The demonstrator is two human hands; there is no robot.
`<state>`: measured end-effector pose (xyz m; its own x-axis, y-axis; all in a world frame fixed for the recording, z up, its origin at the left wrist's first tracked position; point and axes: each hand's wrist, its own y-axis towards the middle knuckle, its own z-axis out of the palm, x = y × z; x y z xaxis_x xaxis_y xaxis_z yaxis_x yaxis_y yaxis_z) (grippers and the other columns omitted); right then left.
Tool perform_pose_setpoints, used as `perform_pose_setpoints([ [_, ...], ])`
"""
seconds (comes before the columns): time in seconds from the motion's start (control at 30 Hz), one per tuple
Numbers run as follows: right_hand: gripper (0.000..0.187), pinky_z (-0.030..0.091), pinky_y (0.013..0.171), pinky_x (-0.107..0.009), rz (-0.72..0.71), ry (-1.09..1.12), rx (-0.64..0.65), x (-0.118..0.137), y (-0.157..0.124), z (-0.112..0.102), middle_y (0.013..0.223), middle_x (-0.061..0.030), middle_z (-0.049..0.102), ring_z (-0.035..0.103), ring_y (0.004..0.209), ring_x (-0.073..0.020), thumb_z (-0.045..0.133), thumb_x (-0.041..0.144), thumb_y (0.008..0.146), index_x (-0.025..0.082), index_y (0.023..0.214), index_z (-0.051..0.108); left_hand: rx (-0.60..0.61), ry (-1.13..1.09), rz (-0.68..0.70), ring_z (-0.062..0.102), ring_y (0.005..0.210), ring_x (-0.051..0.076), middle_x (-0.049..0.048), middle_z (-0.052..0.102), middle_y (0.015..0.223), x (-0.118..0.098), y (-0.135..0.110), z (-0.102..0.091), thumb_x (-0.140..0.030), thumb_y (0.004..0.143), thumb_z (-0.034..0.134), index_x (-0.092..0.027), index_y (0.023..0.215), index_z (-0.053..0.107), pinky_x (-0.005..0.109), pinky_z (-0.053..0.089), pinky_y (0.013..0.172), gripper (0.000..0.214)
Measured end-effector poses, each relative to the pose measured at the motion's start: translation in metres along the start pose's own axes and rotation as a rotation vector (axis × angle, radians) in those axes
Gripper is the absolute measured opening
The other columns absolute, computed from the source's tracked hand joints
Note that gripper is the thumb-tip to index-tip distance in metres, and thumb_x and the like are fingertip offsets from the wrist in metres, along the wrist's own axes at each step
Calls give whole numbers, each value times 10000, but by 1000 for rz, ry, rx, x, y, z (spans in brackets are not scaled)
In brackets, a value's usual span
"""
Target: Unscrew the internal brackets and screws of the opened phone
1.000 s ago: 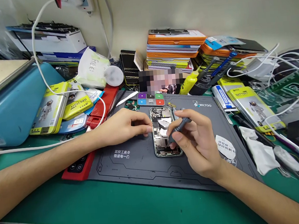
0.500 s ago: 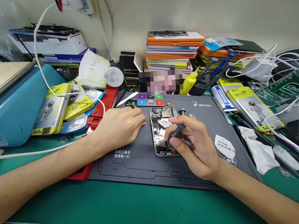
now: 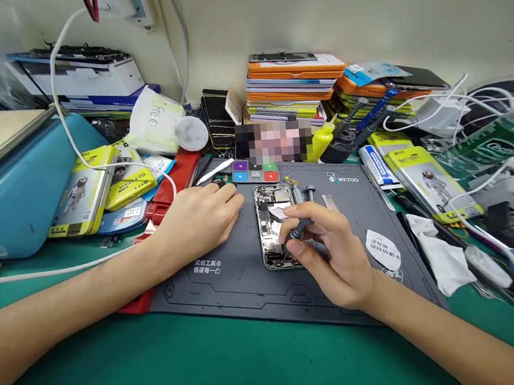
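Observation:
An opened smartphone (image 3: 269,230) lies on the dark grey work mat (image 3: 247,288), its inner parts exposed. My right hand (image 3: 332,246) is over the phone's right side, thumb and fingers pinching a grey screwdriver (image 3: 299,229). The screwdriver slants down toward the phone's lower part; its tip is hard to make out. My left hand (image 3: 208,217) rests on the mat left of the phone, fingers curled under in a loose fist. Its fingertips are hidden, so I cannot tell whether it holds anything. Behind the phone sits a tray with coloured squares (image 3: 255,173).
A white pointed tool (image 3: 217,170) lies behind my left hand. Yellow battery boxes (image 3: 83,191) flank the mat on both sides. A yellow bottle (image 3: 323,140) and a tool holder (image 3: 346,144) stand behind. An oval white sticker (image 3: 384,249) and crumpled white tissue (image 3: 440,252) are at right.
The whole view has shifted slightly, moving everything a little to the left. My right hand still grips the screwdriver over the phone, and my left hand stays curled on the mat.

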<state>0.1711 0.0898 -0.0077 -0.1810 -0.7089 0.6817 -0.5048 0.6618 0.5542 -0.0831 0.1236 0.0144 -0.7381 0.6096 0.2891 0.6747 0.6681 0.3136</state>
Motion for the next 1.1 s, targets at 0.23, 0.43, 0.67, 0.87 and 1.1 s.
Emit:
perform_pose_setpoints([
  [0.23,609,642,657,-308,-157,-132,17,-2,7,-4,1107,-67,786,738,698,-159,655,14,909,248,1454,513,78,14,-1,692,739,260,53,717,853,0,-3,-4,-73,970,624,-178,921,748,372,328,519,170],
  [0.43,643,684,785,-371,-189,-79,45,-1,8,-6,1157,-95,791,805,867,-213,618,13,850,233,1448,535,186,0,-24,704,815,266,66,739,945,0,0,-9,-35,974,644,-163,978,761,366,328,526,174],
  [0.67,694,665,723,-385,-162,-33,48,-3,5,-6,1130,-106,761,779,820,-215,591,-12,852,226,1497,498,180,14,-36,702,772,262,71,713,931,-2,2,-6,-144,1073,601,-152,976,737,362,274,492,167],
  [0.87,638,653,740,-363,-205,-1,47,-2,7,-7,1081,-94,759,776,858,-211,615,-54,850,192,1436,554,132,54,21,701,735,245,80,690,926,-3,-1,-3,-192,1105,578,-134,954,710,353,309,498,209],
  [1.1,694,633,707,-357,-138,53,30,-2,3,-3,1027,-65,687,722,841,-201,562,-52,895,221,1526,465,65,-16,14,713,736,249,71,699,901,3,1,3,-282,1132,543,-147,913,676,361,286,495,290],
])
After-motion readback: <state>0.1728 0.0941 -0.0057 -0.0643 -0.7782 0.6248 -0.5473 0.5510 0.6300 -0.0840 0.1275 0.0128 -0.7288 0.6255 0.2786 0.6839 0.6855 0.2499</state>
